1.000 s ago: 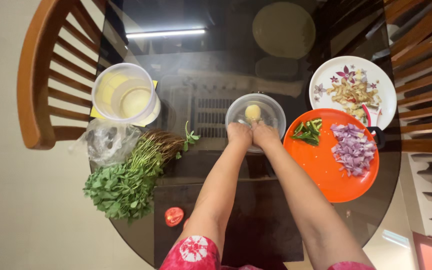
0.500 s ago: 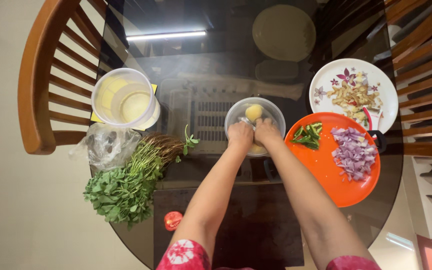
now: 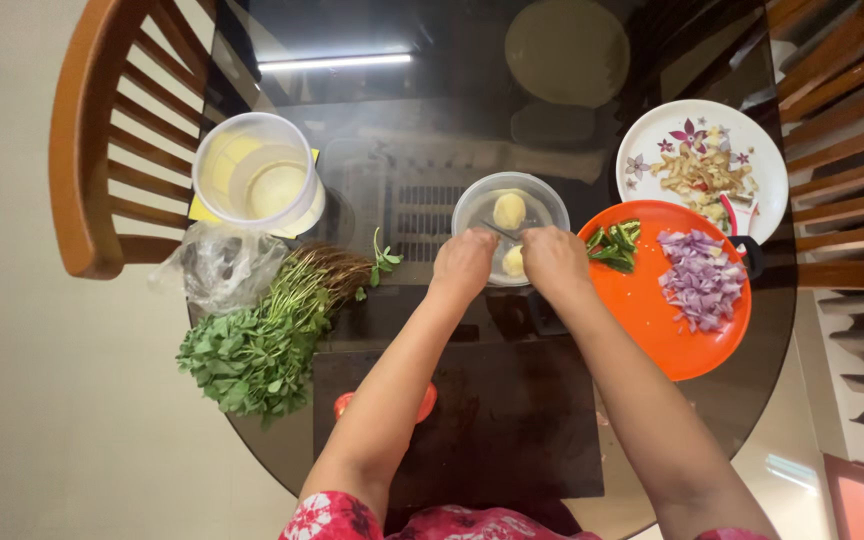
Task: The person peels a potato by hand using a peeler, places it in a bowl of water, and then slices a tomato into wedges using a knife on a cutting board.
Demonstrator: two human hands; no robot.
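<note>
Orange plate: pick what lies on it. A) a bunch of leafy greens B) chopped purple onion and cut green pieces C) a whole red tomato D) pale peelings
B. The orange plate carries a heap of chopped purple onion and a few cut green pieces; the leafy greens lie on the glass table to the left, and the pale peelings sit on the white flowered plate.

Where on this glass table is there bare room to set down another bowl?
Bare glass lies between the white container and clear bowl, and beyond the bowl. The dark board is mostly bare. It is crowded right, by the orange plate and white plate, and left, by the greens.
</note>
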